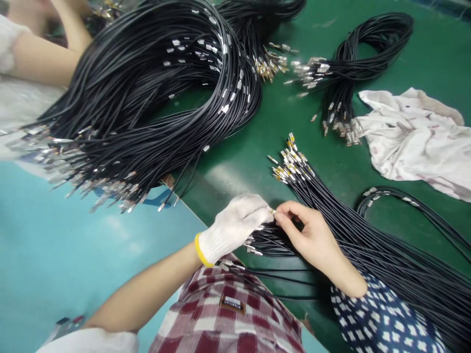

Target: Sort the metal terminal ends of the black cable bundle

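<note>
My left hand (237, 223), in a white knit glove with a yellow cuff, is closed with its fingertips on a small metal cable connector (272, 211). From the other side my bare right hand (312, 235) pinches the same connector between thumb and fingers. Under both hands lies a bundle of black cables (275, 243) with silver ends, partly hidden by them. A few separate cables (283, 270) run close to the table's edge. Just beyond my right hand stretches a long bundle of black cables (353, 230), its silver and yellow tips pointing away from me.
A large looped heap of black cables (147, 93) covers the left of the green table (235, 181), its ends overhanging the edge. A smaller coil (368, 63) and a crumpled white cloth (419, 142) lie at right. Another person's arm (44, 59) is at upper left.
</note>
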The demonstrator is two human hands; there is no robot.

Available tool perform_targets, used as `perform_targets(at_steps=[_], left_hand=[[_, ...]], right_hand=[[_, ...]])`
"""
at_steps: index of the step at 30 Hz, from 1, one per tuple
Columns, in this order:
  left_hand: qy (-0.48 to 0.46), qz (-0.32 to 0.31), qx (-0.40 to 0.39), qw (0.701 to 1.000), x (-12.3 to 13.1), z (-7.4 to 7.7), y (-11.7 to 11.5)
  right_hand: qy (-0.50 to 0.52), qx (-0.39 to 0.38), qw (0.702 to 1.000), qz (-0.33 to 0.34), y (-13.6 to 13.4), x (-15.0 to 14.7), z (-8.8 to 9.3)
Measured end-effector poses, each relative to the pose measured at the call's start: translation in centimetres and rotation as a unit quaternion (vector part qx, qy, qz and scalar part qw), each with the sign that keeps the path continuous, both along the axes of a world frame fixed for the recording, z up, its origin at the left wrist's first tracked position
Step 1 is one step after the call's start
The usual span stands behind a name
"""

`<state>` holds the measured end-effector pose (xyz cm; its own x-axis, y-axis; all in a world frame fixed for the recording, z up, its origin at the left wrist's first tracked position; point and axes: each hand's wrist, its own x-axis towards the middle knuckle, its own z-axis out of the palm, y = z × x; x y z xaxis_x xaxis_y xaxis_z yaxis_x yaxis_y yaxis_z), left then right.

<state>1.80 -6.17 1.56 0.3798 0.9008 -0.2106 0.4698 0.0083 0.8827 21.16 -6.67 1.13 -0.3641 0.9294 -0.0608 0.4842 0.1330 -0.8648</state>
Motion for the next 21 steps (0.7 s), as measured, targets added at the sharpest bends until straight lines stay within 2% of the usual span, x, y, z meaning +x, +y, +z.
perform_targets(at_steps=[4, 7, 12, 18, 21], left_hand=[[-0.037, 0.003, -0.022, 0.999, -0.03, 0.24, 0.13], [-0.045, 0.022, -0.07, 0.996, -0.15, 0.51, 0.29], [-0.073, 0.022, -0.147, 0.986, -0.3, 0.99, 0.7], [-0.075, 0.01, -0.133, 0.988, -0.46, 0.64, 0.68], [-0.069, -0.003, -0.119, 0.99, -0.5, 0.57, 0.66]], right_hand=[[-0.016, 0.024, 1.0, -0.005, -0.07, 0.12, 0.05], [-0.012, 0.026, 1.0, 0.002, -0.03, 0.09, 0.12], [-0.006, 0.008, 1.0, 0.002, 0.18, -0.26, 0.37], [-0.028, 0.046, 0.999, 0.007, 0.16, -0.82, 0.8], [-0.018, 0.035, 0.999, 0.014, 0.23, -0.81, 0.7]])
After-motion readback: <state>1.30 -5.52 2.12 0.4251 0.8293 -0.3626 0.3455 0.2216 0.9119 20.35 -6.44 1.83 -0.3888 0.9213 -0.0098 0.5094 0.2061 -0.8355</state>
